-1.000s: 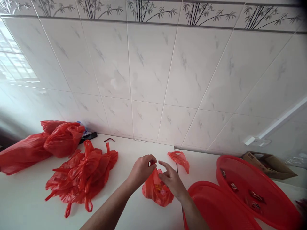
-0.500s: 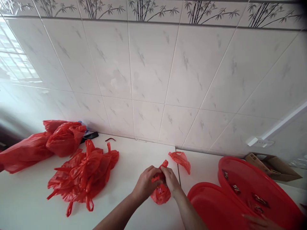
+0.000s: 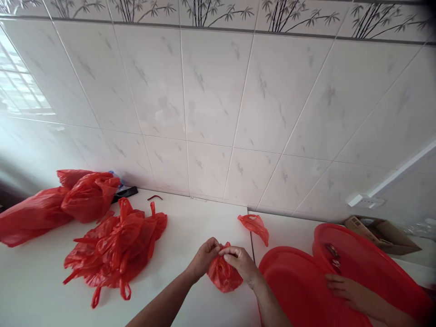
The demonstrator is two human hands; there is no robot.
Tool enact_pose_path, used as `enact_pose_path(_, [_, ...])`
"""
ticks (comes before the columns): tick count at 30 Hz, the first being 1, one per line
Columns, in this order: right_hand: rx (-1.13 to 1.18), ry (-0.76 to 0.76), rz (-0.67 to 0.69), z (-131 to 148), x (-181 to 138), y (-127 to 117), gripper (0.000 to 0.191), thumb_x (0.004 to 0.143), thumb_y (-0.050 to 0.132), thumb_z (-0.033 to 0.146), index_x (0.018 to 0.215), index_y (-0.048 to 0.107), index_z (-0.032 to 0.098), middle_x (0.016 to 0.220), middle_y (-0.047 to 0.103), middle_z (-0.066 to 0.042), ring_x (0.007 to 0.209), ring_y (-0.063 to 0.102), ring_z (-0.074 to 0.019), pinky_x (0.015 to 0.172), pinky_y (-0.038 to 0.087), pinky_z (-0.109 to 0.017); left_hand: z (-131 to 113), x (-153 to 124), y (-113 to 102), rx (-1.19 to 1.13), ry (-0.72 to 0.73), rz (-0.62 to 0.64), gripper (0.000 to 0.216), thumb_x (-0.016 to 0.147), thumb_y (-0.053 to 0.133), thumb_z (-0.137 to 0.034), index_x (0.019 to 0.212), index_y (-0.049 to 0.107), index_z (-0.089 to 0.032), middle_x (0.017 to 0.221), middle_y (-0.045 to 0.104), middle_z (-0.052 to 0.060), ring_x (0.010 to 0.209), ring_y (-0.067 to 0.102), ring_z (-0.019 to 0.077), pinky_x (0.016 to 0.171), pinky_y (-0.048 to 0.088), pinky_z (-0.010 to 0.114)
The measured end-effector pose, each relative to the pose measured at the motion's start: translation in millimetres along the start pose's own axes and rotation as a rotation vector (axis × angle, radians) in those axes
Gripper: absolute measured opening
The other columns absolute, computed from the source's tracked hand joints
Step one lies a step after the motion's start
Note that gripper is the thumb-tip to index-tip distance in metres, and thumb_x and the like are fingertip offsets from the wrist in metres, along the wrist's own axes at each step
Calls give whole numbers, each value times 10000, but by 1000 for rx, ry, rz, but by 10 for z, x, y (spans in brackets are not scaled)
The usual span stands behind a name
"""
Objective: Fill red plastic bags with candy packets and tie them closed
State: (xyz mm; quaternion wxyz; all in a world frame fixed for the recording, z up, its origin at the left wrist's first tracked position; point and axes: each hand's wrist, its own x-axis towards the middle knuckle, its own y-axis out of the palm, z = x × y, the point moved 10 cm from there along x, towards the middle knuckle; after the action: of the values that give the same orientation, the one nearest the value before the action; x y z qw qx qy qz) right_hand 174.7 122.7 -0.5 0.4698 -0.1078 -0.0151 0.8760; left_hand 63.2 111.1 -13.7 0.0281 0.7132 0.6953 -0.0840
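A small filled red plastic bag [image 3: 225,276] rests on the white table in front of me, its top gathered. My left hand [image 3: 204,259] pinches the gathered top from the left. From the right, my right hand [image 3: 240,262] grips the same top with thumb and fingers closed. What lies inside the bag cannot be made out. To the left is a heap of red plastic bags [image 3: 119,250] with loop handles. A flat red bag [image 3: 255,227] lies beyond my right hand, by the table seam.
Larger full red bags [image 3: 37,218] lie at the far left near a black object [image 3: 126,193]. On the right are two red basins [image 3: 289,268], the farther one holding small wrapped packets [image 3: 334,256]. Another person's hand [image 3: 347,290] reaches over them. A cardboard box [image 3: 384,236] stands behind.
My hands have shifted from around the bag to pinching its top, and more of the bag shows. The other person's hand has reached farther in, and the nearer basin has moved.
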Motion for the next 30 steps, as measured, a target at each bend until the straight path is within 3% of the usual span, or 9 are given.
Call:
enact_pose_path(4, [-260, 23, -245, -120, 44, -207, 288, 702, 529, 225, 975, 600, 280, 682, 584, 44, 586, 498, -141, 534, 361, -251, 43, 1, -39, 85, -48, -67, 197, 813, 498, -363, 709, 400, -226, 665, 448, -47, 662, 424, 137, 641, 355, 265])
enact_pose_path(6, [-422, 78, -367, -179, 30, -326, 230, 708, 520, 231, 917, 594, 287, 624, 577, 42, 531, 479, -144, 491, 309, -258, 56, -3, -46, 118, -53, -81, 157, 802, 486, -318, 704, 405, -226, 673, 443, -47, 666, 408, 138, 639, 340, 265])
enact_pose_path(8, [-472, 102, -399, -211, 21, -361, 182, 740, 496, 249, 873, 615, 286, 649, 629, 16, 554, 526, -160, 502, 325, -270, 67, -14, -42, 144, -53, -80, 121, 794, 474, -286, 705, 419, -225, 685, 458, -44, 669, 409, 140, 639, 338, 265])
enact_pose_path(11, [-294, 70, -319, -217, 26, -280, 271, 749, 455, 229, 913, 662, 286, 829, 717, -14, 737, 637, -193, 616, 437, -291, 84, -28, -31, 170, -50, -71, 98, 790, 466, -272, 709, 437, -225, 693, 485, -40, 673, 427, 143, 643, 348, 265])
enact_pose_path(15, [85, 43, -142, -232, 43, -109, 333, 728, 495, 229, 1008, 676, 232, 1017, 723, -48, 939, 662, -219, 796, 508, -326, 114, -27, -28, 195, -44, -69, 109, 796, 466, -295, 715, 453, -224, 700, 515, -31, 681, 457, 150, 652, 368, 268])
enact_pose_path(18, [129, 39, -227, -340, 60, -264, 320, 766, 522, 309, 1031, 658, 192, 1020, 724, -73, 905, 675, -216, 816, 523, -336, 146, -48, -76, 222, -35, -70, 106, 783, 472, -282, 697, 458, -222, 705, 526, -23, 697, 474, 158, 669, 380, 276])
enact_pose_path(21, [-82, 116, -478, -592, -14, -651, 257, 763, 485, 296, 920, 655, 184, 948, 729, -84, 878, 679, -229, 809, 524, -346, 213, -125, -216, 253, -13, -54, 71, 760, 490, -262, 704, 493, -218, 788, 581, 4, 767, 513, 178, 712, 400, 288])
enact_pose_path(24, [-208, 194, -645, -869, -184, -949, 255, 755, 427, 248, 887, 635, 184, 1031, 701, -128, 998, 648, -265, 884, 487, -378, 345, -236, -467, 357, 22, -75, 79, 764, 497, -271, 703, 505, -222, 861, 609, 24, 820, 534, 192, 761, 410, 298])
enact_pose_path(30, [-308, 294, -745, -1268, -438, -1058, 342, 771, 386, 261, 964, 650, 163, 1079, 688, -140, 968, 661, -249, 793, 512, -328, 894, -377, -834, 523, -93, -178, 146, 785, 443, -281, 651, 452, -222, 714, 544, 0, 717, 506, 185, 686, 391, 296])
